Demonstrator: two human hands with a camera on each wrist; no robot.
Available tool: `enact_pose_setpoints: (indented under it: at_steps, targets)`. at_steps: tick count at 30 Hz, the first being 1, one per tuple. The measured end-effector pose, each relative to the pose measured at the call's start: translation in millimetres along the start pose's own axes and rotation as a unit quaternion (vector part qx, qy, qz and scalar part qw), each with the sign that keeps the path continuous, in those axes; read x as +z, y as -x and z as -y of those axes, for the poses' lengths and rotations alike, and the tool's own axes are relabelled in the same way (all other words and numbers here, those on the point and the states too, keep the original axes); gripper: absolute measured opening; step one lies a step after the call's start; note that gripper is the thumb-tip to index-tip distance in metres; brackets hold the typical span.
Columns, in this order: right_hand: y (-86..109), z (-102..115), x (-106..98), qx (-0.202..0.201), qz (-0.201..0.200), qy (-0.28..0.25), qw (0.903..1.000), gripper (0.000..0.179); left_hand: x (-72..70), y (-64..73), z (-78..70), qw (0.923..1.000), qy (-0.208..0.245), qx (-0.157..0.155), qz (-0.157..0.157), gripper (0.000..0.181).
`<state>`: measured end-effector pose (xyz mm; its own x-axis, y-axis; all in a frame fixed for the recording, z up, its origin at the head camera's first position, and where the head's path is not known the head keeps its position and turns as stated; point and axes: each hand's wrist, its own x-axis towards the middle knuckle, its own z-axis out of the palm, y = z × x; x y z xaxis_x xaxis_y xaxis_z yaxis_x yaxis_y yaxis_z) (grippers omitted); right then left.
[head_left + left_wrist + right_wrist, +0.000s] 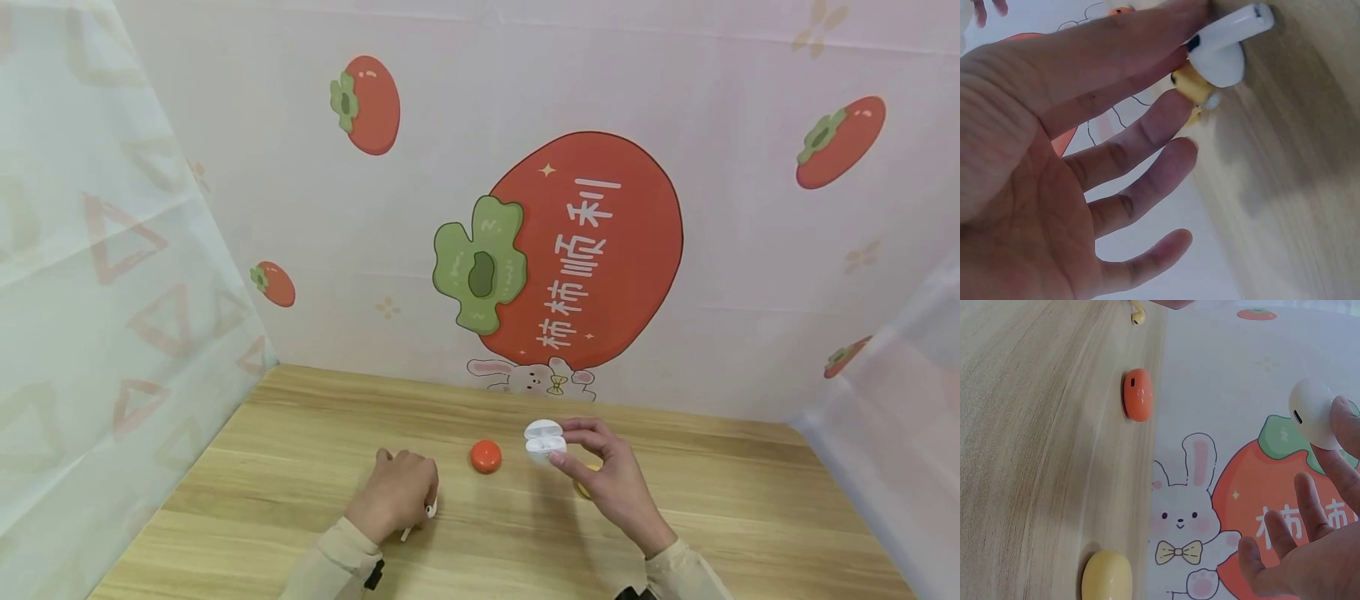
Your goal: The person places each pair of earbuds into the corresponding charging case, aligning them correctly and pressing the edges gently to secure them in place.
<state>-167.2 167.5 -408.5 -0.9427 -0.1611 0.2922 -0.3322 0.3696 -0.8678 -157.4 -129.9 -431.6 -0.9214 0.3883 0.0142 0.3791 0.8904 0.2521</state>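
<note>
My left hand (397,492) is low over the table at the left and pinches a white earbud (1225,53) between thumb and forefinger, the other fingers spread loosely. Just past those fingertips shows a yellow earbud (1192,86), partly hidden by the hand. Raised at the right, my right hand (611,479) holds a white earbud case (544,443) by its side between thumb and fingers. Its lid is flipped up, facing me. From the right wrist view the rounded back of the case shows a small dark slot.
A red-orange case (486,457) stands on the wooden table (300,433) between the hands. Beyond it, partly behind the right hand, is a yellow case (1107,578). A printed cloth wall (337,250) rises at the table's back edge, with cloth sides left and right.
</note>
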Motion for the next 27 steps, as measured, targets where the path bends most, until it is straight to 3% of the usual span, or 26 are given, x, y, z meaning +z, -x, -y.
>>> enact_pose_setpoints:
  at_steps: [9,13,15,21,27]
  targets:
    - [0.7,0.3,0.2,-0.002,0.001,0.000,1.0000,0.017,1.7,-1.7,0.4,0.9998,-0.003,0.005,-0.020,0.031]
    - [1.3,0.4,0.5,0.001,0.001,0.000,1.0000,0.017,-0.3,-4.8,2.0,0.9985,0.029,0.022,-0.041,0.019]
    - [1.3,0.3,0.5,0.000,0.001,0.002,1.0000,0.017,-2.2,-7.3,3.4,0.9955,0.068,0.036,-0.055,0.014]
    - [0.2,-0.4,0.5,-0.012,0.000,0.004,0.9999,0.017,-10.0,-13.5,4.6,0.9722,0.221,0.045,-0.063,0.010]
    - [0.4,-0.8,0.8,-0.016,0.001,0.001,0.9999,0.017,-13.1,-15.4,3.8,0.9462,0.308,0.047,-0.085,0.012]
